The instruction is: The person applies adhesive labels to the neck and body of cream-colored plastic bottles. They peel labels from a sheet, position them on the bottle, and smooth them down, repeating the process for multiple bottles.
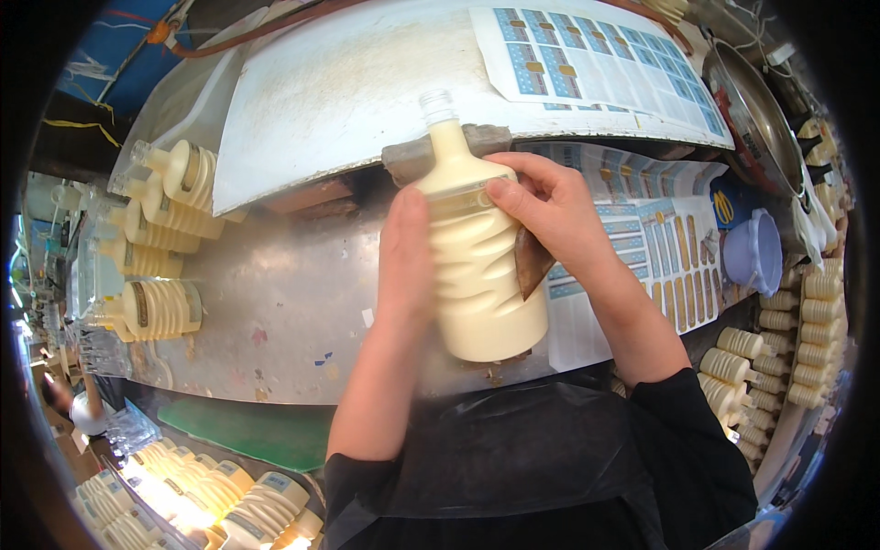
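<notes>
A large cream-coloured bottle (490,312) with wavy ridged sides and a clear threaded neck lies tilted before me, its shoulder by a worn grey block (408,158). A gold-brown label band (463,200) crosses its upper body. My right hand (555,206) is closed on the bottle's right side, thumb pressed on the label's end and fingers behind. Beneath that palm juts a brown pointed flat piece (532,266), perhaps a scraper; how it is held is hidden. Along the bottle's left side lies my left hand (405,243), its fingers blurred.
Label sheets lie on the white board (348,92) and on the metal table (275,284) to the right. Similar bottles (160,307) stand at the left edge, with more at lower left and right. A lilac bucket (753,252) and a metal pan (753,115) are at right.
</notes>
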